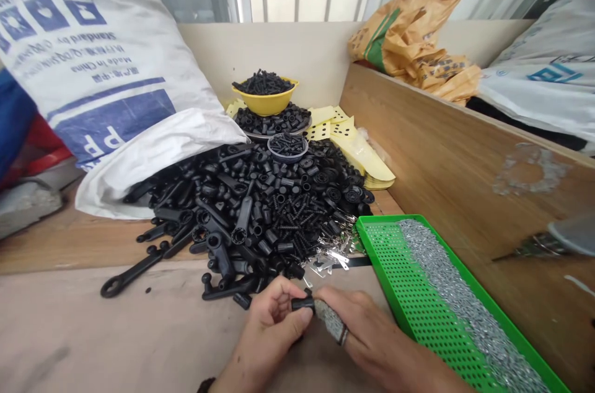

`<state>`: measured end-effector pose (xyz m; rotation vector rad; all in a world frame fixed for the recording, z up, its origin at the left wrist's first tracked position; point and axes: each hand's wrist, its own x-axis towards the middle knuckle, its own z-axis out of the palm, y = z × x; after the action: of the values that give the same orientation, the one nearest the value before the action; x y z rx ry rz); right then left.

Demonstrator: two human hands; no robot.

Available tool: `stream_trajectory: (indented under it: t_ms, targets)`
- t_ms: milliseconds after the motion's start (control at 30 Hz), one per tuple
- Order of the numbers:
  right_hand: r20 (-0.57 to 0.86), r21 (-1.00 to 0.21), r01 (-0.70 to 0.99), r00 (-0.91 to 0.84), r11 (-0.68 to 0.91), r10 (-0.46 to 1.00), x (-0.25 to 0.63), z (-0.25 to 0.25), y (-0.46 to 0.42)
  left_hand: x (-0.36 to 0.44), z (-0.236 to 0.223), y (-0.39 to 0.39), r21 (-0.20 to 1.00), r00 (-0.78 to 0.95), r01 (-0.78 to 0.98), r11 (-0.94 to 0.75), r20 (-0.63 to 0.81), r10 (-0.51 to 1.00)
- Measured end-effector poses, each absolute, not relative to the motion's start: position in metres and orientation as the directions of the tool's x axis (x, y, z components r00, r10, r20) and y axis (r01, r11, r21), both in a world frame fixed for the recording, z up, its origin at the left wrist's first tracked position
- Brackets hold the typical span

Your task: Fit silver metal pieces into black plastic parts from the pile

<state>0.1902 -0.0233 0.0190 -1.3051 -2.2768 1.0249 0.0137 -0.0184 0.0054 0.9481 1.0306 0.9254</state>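
In the lower middle, my left hand (276, 315) pinches a short black plastic cylinder (302, 304) between thumb and fingers. My right hand (357, 325) is closed at the cylinder's right end, its fingertips against it. One right finger wears a worn grey cover (331, 321) held by a dark band. Exactly what sits at the joint between the hands is partly hidden. Just beyond them spreads a heap of black plastic parts (264, 207): crank-like handles, short cylinders, screw-shaped pieces and round discs. Thin silver metal strips (337, 256) lie at its near right edge.
A green perforated tray (395, 281) with small grey metal pieces (455, 287) stands at right, beside a wooden board (441, 151). Behind the heap are a yellow bowl (267, 103), a small bowl (288, 156) and yellow cards (362, 157). A white sack (116, 64) leans at left.
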Motion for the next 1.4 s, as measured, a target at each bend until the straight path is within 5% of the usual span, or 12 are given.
stream_trajectory:
  t_ms: [100, 233, 367, 700, 767, 900, 967, 1167, 1400]
  targets:
    - [-0.103, -0.655, 0.676, -0.522, 0.338, 0.847, 0.193, 0.022, -0.016, 0.003, 0.001, -0.018, 0.967, 0.175, 0.089, 0.239, -0.251, 0.952]
    - [-0.228, -0.41, 0.81, -0.537, 0.42, 0.812, 0.187, 0.015, -0.004, -0.008, 0.0, -0.019, 0.857, 0.196, 0.51, -0.072, -0.035, 0.98]
    - [-0.234, -0.305, 0.852, -0.5, 0.425, 0.834, 0.186, 0.006, 0.001, -0.007, -0.005, -0.018, 0.703, 0.389, 0.619, -0.349, 0.111, 0.915]
    - [-0.129, -0.553, 0.689, -0.626, 0.468, 0.769, 0.186, 0.015, 0.004, 0.0, -0.015, -0.017, 0.585, 0.453, 0.629, -0.512, 0.26, 0.853]
    - [-0.096, -0.502, 0.704, -0.623, 0.503, 0.776, 0.184, 0.02, 0.013, -0.001, -0.017, -0.015, 0.564, 0.442, 0.644, -0.516, 0.275, 0.854]
    - [-0.167, -0.171, 0.857, -0.512, 0.487, 0.842, 0.17, 0.028, 0.032, -0.005, -0.014, -0.012, 0.582, 0.38, 0.652, -0.487, 0.305, 0.873]
    - [-0.182, -0.104, 0.871, -0.491, 0.48, 0.852, 0.16, 0.028, 0.038, -0.006, -0.014, -0.011, 0.59, 0.35, 0.645, -0.486, 0.338, 0.874]
    - [-0.161, -0.085, 0.865, -0.502, 0.495, 0.85, 0.158, 0.028, 0.047, -0.009, -0.012, -0.01, 0.658, 0.247, 0.589, -0.47, 0.407, 0.879]
    - [-0.054, -0.287, 0.788, -0.581, 0.545, 0.812, 0.191, 0.032, 0.035, -0.011, 0.0, -0.006, 0.903, 0.074, 0.396, -0.166, 0.149, 0.986]
